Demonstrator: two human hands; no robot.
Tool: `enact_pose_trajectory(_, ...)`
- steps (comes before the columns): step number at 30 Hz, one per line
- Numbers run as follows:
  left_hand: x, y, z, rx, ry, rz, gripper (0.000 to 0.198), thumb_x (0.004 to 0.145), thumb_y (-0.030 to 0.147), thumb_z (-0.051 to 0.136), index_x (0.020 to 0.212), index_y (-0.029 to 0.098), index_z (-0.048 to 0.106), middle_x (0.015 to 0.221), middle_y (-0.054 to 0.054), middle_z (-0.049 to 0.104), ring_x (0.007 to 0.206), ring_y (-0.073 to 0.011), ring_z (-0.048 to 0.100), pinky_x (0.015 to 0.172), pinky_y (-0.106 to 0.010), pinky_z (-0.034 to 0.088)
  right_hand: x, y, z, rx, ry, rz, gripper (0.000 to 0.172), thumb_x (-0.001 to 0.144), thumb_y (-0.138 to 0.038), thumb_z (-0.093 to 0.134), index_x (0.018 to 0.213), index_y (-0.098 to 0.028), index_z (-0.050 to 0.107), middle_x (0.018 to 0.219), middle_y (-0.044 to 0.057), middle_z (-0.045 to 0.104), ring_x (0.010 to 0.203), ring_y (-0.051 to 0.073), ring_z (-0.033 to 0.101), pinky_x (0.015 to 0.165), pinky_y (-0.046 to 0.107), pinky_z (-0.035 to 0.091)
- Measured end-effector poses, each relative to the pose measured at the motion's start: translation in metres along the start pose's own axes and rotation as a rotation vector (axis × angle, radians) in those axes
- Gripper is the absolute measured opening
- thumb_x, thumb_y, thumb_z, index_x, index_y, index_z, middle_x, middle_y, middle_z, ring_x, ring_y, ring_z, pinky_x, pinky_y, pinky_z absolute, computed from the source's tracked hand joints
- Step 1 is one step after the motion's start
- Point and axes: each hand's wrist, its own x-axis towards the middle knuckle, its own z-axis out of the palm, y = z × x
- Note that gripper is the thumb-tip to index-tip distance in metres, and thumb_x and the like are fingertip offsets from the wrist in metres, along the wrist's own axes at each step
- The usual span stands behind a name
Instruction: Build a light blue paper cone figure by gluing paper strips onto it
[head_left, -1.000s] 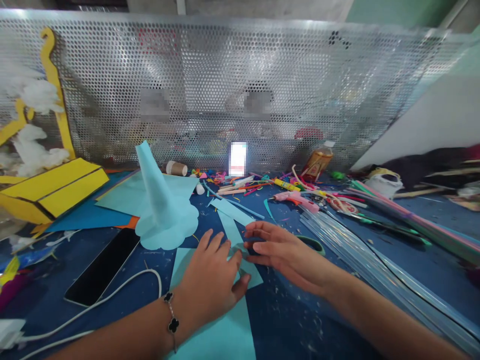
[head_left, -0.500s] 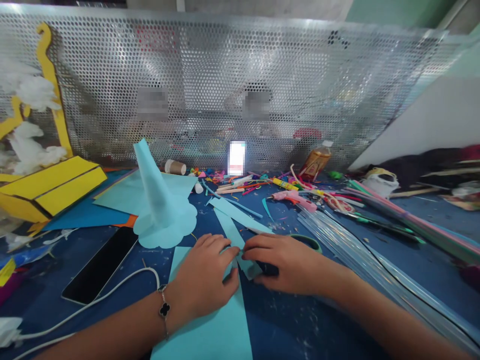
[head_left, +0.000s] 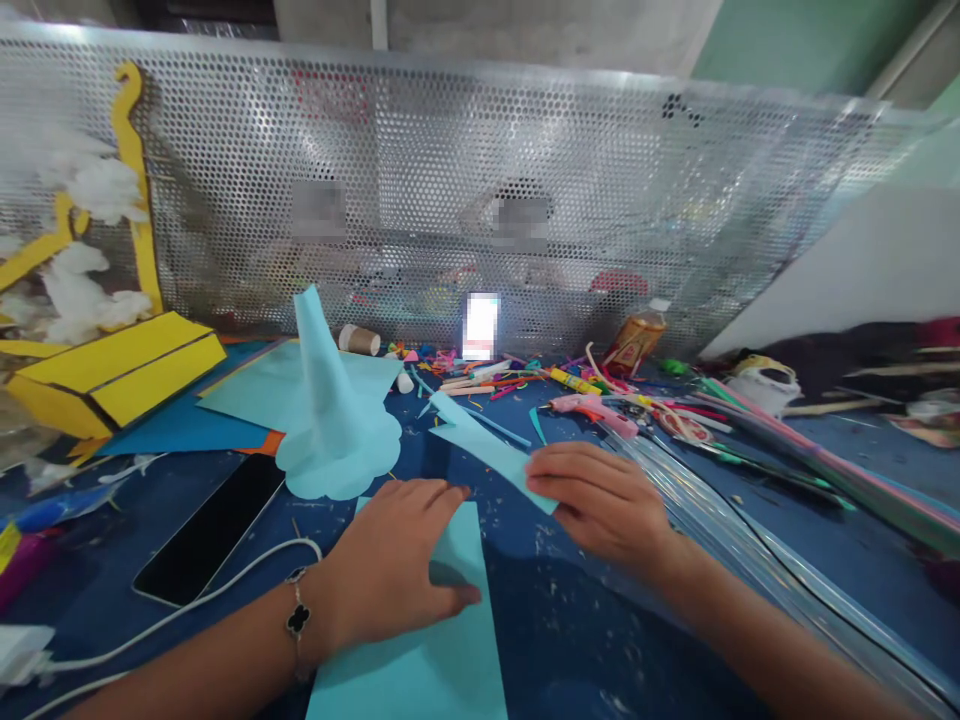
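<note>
Surface: blue work mat (head_left: 555, 620), scattered with paper scraps.
Left hand (head_left: 390, 565): open, fingers spread, resting flat on a light-blue paper sheet (head_left: 420, 650).
Right hand (head_left: 600, 505): grasping a light-blue paper strip (head_left: 476, 440) by its near end.
Beside: black smartphone (head_left: 210, 530) to the left; clear glue sticks (head_left: 720, 520) to the right.
Beyond: upright light-blue paper cone (head_left: 330, 420) on a scalloped base; pink glue gun (head_left: 589, 410).
Background: perforated metal panel (head_left: 450, 170).

Blue-topped craft table (head_left: 570, 640) strewn with teal paper (head_left: 405, 680), a black smartphone (head_left: 210, 528), clear glue sticks (head_left: 720, 530), a pink glue gun (head_left: 585, 410)
</note>
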Motion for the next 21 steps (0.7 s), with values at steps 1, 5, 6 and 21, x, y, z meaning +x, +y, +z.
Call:
enact_pose_trajectory(1,-0.001,-0.001,-0.002,0.01,-0.019,-0.005,0.076,0.082,0.051,0.078,0.147,0.018,0.053,0.143,-0.013,0.063,0.13,-0.037,0.059,0.11,-0.057,0.047,0.0,0.002,-0.003,-0.019,0.047,0.044,0.029,0.091,-0.009,0.06,0.103,-0.029,0.077,0.105,0.004,0.08,0.102,0.022,0.074,0.093,0.041,0.062)
enact_pose_trajectory(5,-0.002,-0.008,-0.002,-0.002,-0.06,-0.011,0.085,0.074,0.059,0.084,0.146,0.023,0.056,0.139,-0.012,0.066,0.126,-0.0388,0.061,0.105,-0.058,0.05,0.0,0.014,-0.007,-0.055,-0.041,0.235,0.018,0.094,-0.018,0.06,0.094,-0.027,0.076,0.103,0.006,0.079,0.103,0.025,0.074,0.097,0.047,0.06)
enact_pose_trajectory(6,-0.002,-0.01,-0.001,-0.02,-0.063,-0.029,0.088,0.072,0.059,0.085,0.146,0.024,0.056,0.139,-0.012,0.066,0.125,-0.0389,0.061,0.104,-0.057,0.052,0.0,0.017,-0.007,-0.053,-0.079,0.245,0.017,0.094,-0.019,0.06,0.093,-0.027,0.075,0.102,0.006,0.079,0.102,0.025,0.074,0.096,0.047,0.061)
enact_pose_trajectory(21,0.016,-0.033,-0.029,-0.933,-0.165,-0.443,0.029,0.086,0.047,0.068,0.088,0.019,0.065,0.087,-0.004,0.073,0.079,-0.0224,0.069,0.071,-0.033,0.054,-0.01,0.048,-0.003,-0.082,-0.292,0.308,0.028,0.08,-0.005,0.055,0.093,-0.022,0.073,0.11,0.008,0.075,0.105,0.023,0.07,0.097,0.041,0.057)
